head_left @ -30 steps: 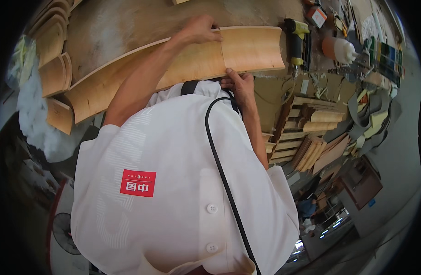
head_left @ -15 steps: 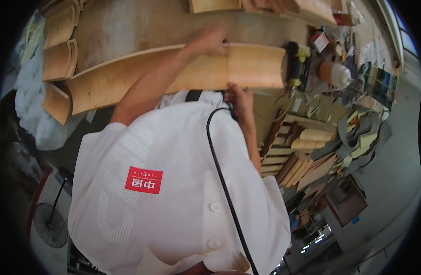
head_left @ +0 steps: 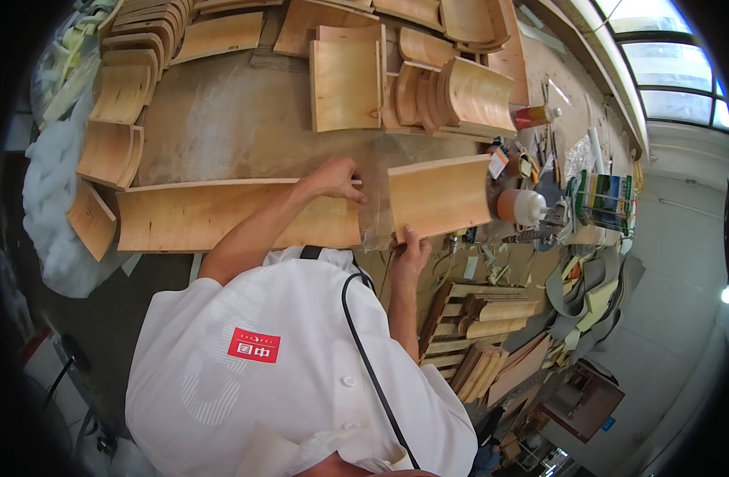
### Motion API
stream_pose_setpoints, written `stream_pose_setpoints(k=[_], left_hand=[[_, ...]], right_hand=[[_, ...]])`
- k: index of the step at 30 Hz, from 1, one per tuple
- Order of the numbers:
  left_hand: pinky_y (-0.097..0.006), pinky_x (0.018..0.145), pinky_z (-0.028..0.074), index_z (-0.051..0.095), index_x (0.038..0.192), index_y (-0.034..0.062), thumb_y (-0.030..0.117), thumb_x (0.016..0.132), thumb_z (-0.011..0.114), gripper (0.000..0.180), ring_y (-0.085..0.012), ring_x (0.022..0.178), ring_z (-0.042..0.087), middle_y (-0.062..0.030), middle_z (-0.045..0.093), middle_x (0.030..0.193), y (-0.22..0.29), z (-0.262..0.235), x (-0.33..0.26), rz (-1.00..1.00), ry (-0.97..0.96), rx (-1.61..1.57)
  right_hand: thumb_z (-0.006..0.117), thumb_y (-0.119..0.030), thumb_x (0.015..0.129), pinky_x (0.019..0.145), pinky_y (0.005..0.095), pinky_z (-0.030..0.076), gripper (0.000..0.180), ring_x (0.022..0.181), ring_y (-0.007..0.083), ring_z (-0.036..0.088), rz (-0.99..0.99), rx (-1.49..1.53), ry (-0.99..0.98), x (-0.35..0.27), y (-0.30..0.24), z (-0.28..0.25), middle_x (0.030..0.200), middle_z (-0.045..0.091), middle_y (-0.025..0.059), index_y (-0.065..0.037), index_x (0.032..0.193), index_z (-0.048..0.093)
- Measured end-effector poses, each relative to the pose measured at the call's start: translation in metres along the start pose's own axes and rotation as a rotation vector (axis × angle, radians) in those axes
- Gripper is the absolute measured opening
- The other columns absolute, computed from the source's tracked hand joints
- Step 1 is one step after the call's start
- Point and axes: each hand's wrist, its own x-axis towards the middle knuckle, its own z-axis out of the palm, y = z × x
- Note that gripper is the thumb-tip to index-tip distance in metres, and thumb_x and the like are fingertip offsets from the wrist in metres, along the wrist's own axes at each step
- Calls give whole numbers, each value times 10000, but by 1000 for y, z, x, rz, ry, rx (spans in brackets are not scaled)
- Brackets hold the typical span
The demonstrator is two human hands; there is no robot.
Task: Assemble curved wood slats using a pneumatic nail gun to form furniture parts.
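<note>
A long curved plywood panel (head_left: 237,215) lies along the near edge of the workbench. My left hand (head_left: 335,178) is over the far right corner of that panel, thumb and fingers apart with nothing between them; whether it touches the wood I cannot tell. To its right, my right hand (head_left: 413,253) pinches the near edge of a shorter curved plywood piece (head_left: 440,197), thumb on its upper face. A gap of bare bench separates the two pieces. The short piece's hollow face is up.
Stacked curved plywood pieces (head_left: 479,95) and a squarish panel (head_left: 347,83) occupy the far side. More curved pieces (head_left: 122,91) line the left. A bottle (head_left: 523,207) and assorted tools stand right of the short piece. A wooden pallet (head_left: 444,322) holds wood below the bench's right part.
The short piece has separated from the long panel's right end and moved right with my right hand. My left hand's fingers have spread. The view has shifted, showing more of the bench's far side.
</note>
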Motion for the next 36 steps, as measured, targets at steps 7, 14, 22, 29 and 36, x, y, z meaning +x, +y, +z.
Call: stream_pose_setpoints(k=[7,14,22,29,36], left_hand=[[-406,672,490,716,908,51,387,587,795,471,-344,741,643,-190,671,801,-8,7,7,97,47,52],[-427,672,496,726,928,111,434,635,747,437,-350,740,644,-184,671,802,-19,13,9,103,87,131],[-398,680,515,713,876,70,402,697,723,377,-313,751,665,-151,689,812,-10,22,0,132,363,2],[-294,529,449,650,671,12,313,795,671,326,-96,555,560,-39,633,621,-36,-109,-27,-118,1390,-639],[-327,536,570,565,994,23,306,828,685,350,-222,624,630,-103,632,817,-135,-256,-45,-443,1271,-1547]], right_hand=[[613,-279,898,472,276,454,277,589,151,582,-122,-13,-105,115,-114,59,758,598,66,-15,960,558],[541,-524,898,447,263,438,508,496,147,533,51,-217,-176,189,-113,70,611,552,50,-26,801,576],[573,-504,901,490,251,422,496,544,124,506,-9,-174,-214,151,-109,62,685,548,27,-9,897,590],[601,-364,926,514,243,457,367,576,106,552,-29,-257,-271,92,-79,29,717,589,33,2,896,602],[628,-299,918,502,218,466,245,567,81,562,-6,-251,-228,71,-54,-4,699,593,8,-62,858,618]])
